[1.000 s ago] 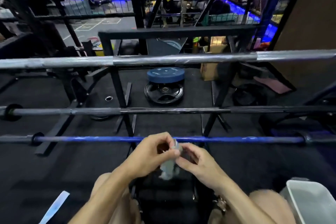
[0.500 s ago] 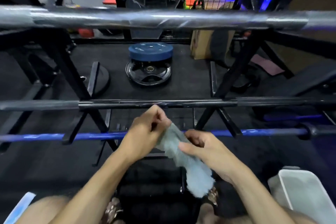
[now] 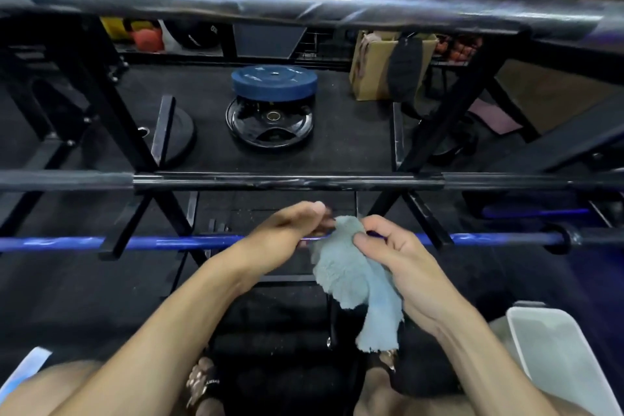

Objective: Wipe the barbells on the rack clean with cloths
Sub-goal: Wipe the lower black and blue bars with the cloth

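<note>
Fingers (image 3: 363,241) apparently around cloth (image 3: 351,275)

Fluffy, matt grey cloth (image 3: 351,275); glossy blue metal barbell (image 3: 162,242); shiny steel bar (image 3: 304,3) above; smooth white plastic tub (image 3: 560,348).

Both hands meet over the blue barbell (image 3: 169,242) — the lowest of three bars on the black rack (image 3: 111,132). The left hand (image 3: 287,233) pinches the top edge of a pale blue cloth (image 3: 351,277); the right hand (image 3: 401,253) holds it from the other side, the rest hanging down. Above run a black barbell (image 3: 287,181) and a silver barbell (image 3: 304,3). Beyond, on the floor, a blue plate (image 3: 274,83) lies stacked on a black plate (image 3: 270,127) — a white tub (image 3: 557,348) sits at the right.
</note>
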### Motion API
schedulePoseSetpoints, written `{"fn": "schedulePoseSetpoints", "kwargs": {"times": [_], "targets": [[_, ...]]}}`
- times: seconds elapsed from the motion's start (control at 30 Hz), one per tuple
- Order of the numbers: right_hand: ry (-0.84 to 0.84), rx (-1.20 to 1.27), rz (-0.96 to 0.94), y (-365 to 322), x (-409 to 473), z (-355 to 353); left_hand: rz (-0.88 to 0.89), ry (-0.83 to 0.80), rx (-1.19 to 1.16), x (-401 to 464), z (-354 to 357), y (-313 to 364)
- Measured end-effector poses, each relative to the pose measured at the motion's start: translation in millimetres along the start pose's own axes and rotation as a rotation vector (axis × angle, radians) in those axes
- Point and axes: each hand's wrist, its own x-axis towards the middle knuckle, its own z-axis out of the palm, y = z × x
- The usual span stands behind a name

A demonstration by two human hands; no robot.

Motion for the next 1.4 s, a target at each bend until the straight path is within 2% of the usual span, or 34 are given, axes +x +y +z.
{"fn": "schedulePoseSetpoints", "kwargs": {"times": [0.07, 0.13, 0.27, 0.4, 0.53, 0.7, 0.77, 0.87, 0.97, 1.07, 1.13, 1.23, 1.3, 1.4], "targets": [[-0.027, 0.025, 0.029, -2, -2, 0, -0.069, -0.120, -0.173, -3, 1, 1], [-0.037, 0.046, 0.066, -4, -4, -1, -0.050, -0.172, -0.243, -9, 2, -1], [-0.061, -0.173, 0.163, 3, -8, -8, -0.026, -0.032, -0.309, -9, 0, -7], [-0.127, -0.325, 0.287, 8, -13, -14, 0.056, 0.032, -0.186, -9, -2, -10], [-0.172, -0.171, 0.222, 7, -17, -16, 0.021, 0.103, -0.119, -7, 4, -11], [-0.008, 0.054, 0.071, 0, -12, -9, -0.180, 0.177, -0.153, -4, 10, -11], [0.049, 0.065, 0.040, -2, -9, -9, -0.280, 0.150, -0.203, -5, 8, -12], [0.030, 0.003, 0.017, -5, -7, -6, -0.362, -0.014, -0.310, -9, 9, -14], [0.000, 0.026, 0.001, -4, -8, -6, -0.296, -0.140, -0.465, -12, 18, -14], [-0.010, -0.014, -0.009, -2, -9, -6, -0.160, -0.152, -0.587, -17, 25, -10], [0.030, -0.055, -0.014, -2, -9, -8, -0.078, -0.093, -0.643, -18, 28, -11], [0.136, -0.153, -0.023, 0, -10, -10, -0.085, 0.072, -0.651, -18, 30, -12], [0.193, -0.223, -0.046, 4, -11, -9, -0.074, 0.167, -0.582, -18, 30, -14], [0.252, -0.260, -0.102, 5, -12, -6, 0.040, 0.218, -0.387, -21, 32, -14]]}}
